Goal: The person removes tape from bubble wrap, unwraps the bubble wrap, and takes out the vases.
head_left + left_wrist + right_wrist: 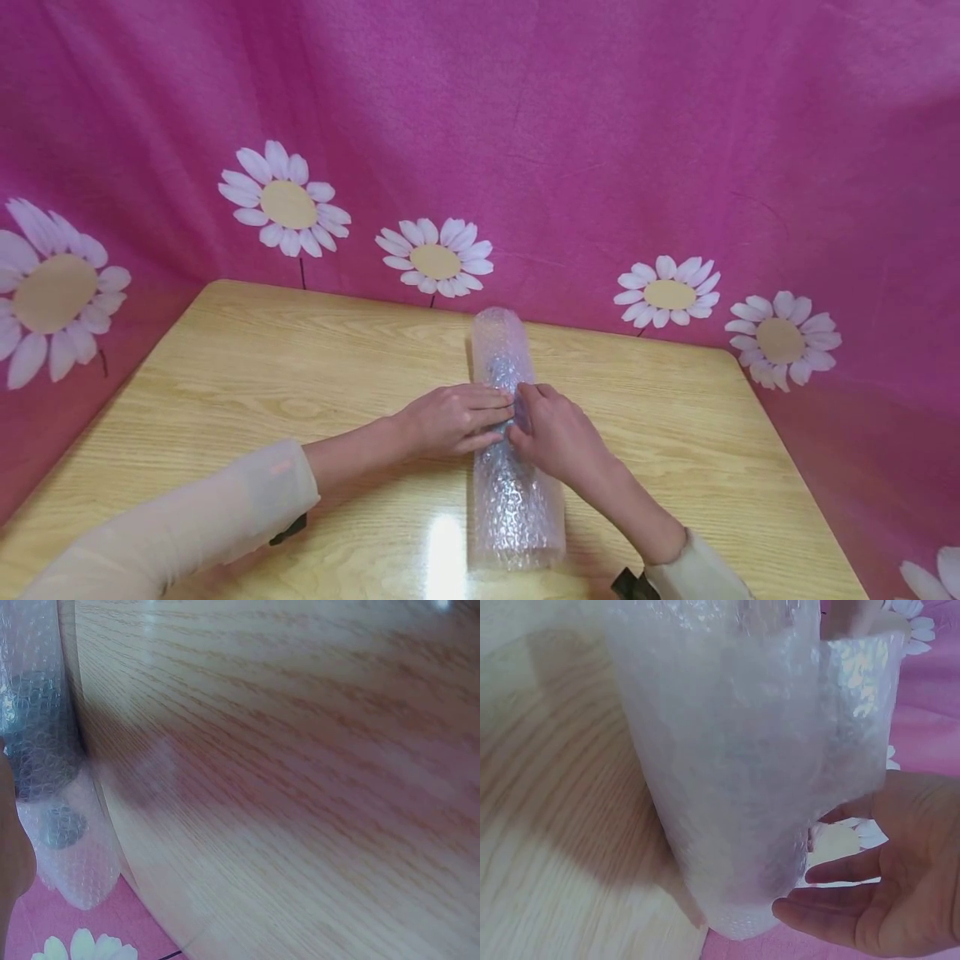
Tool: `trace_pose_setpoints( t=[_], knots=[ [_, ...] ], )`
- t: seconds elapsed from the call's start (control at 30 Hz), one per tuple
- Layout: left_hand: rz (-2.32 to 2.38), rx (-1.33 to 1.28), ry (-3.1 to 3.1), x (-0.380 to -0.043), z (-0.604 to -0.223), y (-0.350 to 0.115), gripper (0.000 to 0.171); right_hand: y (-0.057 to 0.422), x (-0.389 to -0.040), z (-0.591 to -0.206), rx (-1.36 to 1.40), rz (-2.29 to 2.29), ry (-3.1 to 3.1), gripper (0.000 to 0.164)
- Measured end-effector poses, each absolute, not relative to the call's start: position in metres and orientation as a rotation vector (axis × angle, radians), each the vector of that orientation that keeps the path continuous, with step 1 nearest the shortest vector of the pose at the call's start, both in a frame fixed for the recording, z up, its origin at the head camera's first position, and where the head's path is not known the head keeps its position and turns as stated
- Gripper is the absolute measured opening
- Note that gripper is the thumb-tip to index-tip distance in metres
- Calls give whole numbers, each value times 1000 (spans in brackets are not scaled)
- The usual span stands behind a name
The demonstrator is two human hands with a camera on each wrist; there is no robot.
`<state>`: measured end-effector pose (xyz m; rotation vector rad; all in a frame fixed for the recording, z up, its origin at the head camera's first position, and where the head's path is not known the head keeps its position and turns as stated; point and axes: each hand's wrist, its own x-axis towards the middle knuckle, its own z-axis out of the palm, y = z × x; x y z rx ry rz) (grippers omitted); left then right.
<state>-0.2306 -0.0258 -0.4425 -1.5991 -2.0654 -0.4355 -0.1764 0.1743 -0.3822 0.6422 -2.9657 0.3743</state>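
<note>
A long roll of clear bubble wrap (pixel 517 517) lies lengthwise on the wooden table. Through its layers a dark object (pixel 45 742) shows in the left wrist view; I cannot tell its kind. From the left, my left hand (pixel 457 419) rests its extended fingers on top of the roll's middle. My right hand (pixel 562 433) comes from the opposite side, thumb and fingertips touching the wrap close to the left fingertips. In the right wrist view, a loose flap (pixel 859 712) of the wrap stands out beside the right hand, overlapping its thumb.
The wooden table (pixel 315 358) has rounded far corners, and the roll's far end reaches near its back edge. A pink cloth (pixel 562 125) with large white daisies hangs behind and at both sides. Dark bands (pixel 288 529) show at the sleeve cuffs.
</note>
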Motion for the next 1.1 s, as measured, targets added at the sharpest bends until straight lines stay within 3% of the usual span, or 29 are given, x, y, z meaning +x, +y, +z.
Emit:
trace_pose_setpoints(
  t=[0.4, 0.63, 0.9, 1.1],
  knots=[
    [-450, -1612, -2073, -232, -444, -24, 38, 175, -185, -376, 603, 375, -3047, 53],
    [-447, -1597, -2088, -231, -443, -27, 38, 178, -190, -379, 614, 350, -3030, 46],
    [-459, -1601, -2069, -231, -444, -26, 38, 178, -193, -379, 562, 383, -3043, 53],
    [-461, -1594, -2080, -230, -444, -26, 36, 176, -203, -382, 532, 436, -3022, 43]
  ],
)
